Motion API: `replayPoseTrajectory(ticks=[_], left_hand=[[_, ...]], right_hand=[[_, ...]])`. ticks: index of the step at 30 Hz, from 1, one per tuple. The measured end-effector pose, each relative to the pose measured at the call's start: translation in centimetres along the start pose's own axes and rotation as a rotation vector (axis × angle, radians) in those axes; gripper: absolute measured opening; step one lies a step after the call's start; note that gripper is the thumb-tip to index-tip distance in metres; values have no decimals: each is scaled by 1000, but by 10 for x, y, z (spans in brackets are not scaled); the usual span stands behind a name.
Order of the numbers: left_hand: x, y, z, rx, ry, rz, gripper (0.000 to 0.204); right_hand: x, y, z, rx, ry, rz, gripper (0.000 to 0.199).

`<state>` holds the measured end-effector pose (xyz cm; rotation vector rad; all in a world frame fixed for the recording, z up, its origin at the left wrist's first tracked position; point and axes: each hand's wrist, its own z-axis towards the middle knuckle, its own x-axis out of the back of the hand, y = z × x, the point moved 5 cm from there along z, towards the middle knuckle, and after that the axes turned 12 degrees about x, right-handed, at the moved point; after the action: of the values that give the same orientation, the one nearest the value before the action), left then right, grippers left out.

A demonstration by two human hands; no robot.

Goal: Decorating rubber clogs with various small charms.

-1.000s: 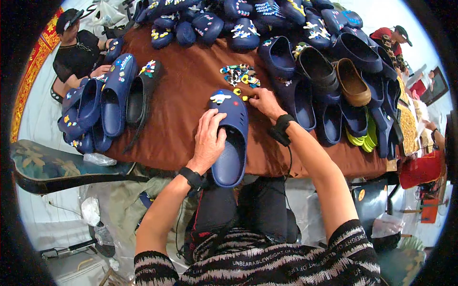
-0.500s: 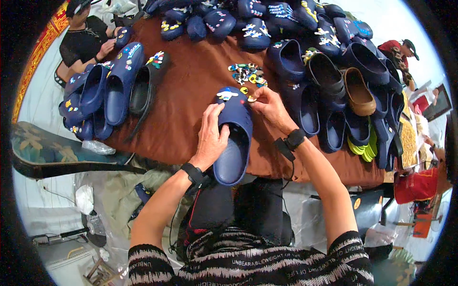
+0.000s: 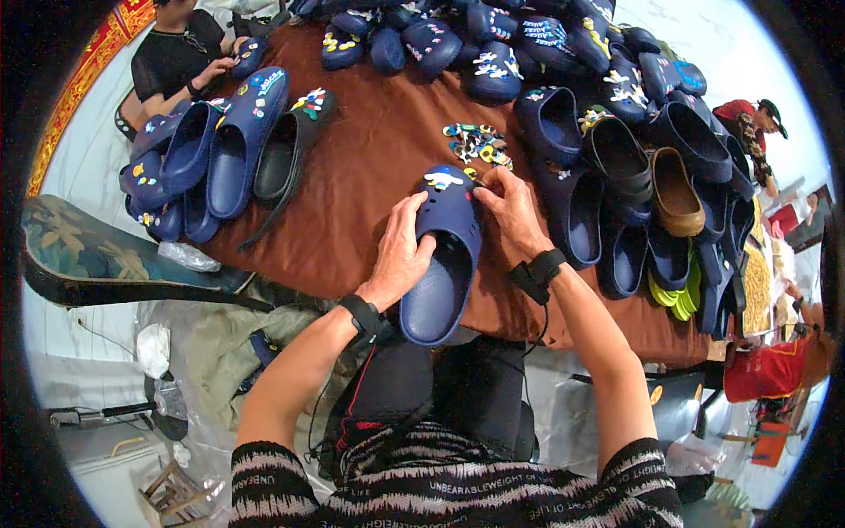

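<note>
At the near edge of the brown-draped table (image 3: 378, 141), my left hand (image 3: 400, 255) grips the navy clog (image 3: 431, 312) while my right hand (image 3: 518, 216) pinches what seems a small yellow charm (image 3: 470, 173) at the toe, a fitting step that likely calls for aligning and pressing.

Prob. a sm. workshop, or a rm. used as one for shoe work: cloth-covered surface (image 3: 370, 141) loaded w/ heaps of navy clogs (image 3: 495, 79), plus a brown clog (image 3: 685, 218) & a pile of loose charms (image 3: 477, 143), many clogs having similar ones on top. Other ppl. present: person in black top (image 3: 172, 57) on the L w/ fingers on a clog, person in red top (image 3: 735, 112) farther off, R. Rm. looks part-domestic, e.g. pale tiles (image 3: 97, 158), red-and-gold banner (image 3: 77, 88), leaf-patterned seat (image 3: 106, 251), clear plastic bag (image 3: 187, 257) near it.
</note>
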<state>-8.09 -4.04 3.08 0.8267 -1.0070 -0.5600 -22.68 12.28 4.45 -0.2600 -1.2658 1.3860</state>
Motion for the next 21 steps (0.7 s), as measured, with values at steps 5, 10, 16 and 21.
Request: replayPoseTrajectory(ticks=[5, 10, 16, 21], left_hand=[[0, -1, 0, 75, -12, -84, 66], [0, -4, -1, 137, -5, -131, 70], [0, -5, -1, 121, -9, -104, 71], [0, -4, 1, 118, -18, -80, 70]], right_hand=[[-15, -24, 6, 159, -80, -64, 21], [-27, -42, 14, 251, -143, -49, 19], [-40, -56, 21, 430, -263, -123, 16], [-41, -60, 21, 466, -405, -113, 12]])
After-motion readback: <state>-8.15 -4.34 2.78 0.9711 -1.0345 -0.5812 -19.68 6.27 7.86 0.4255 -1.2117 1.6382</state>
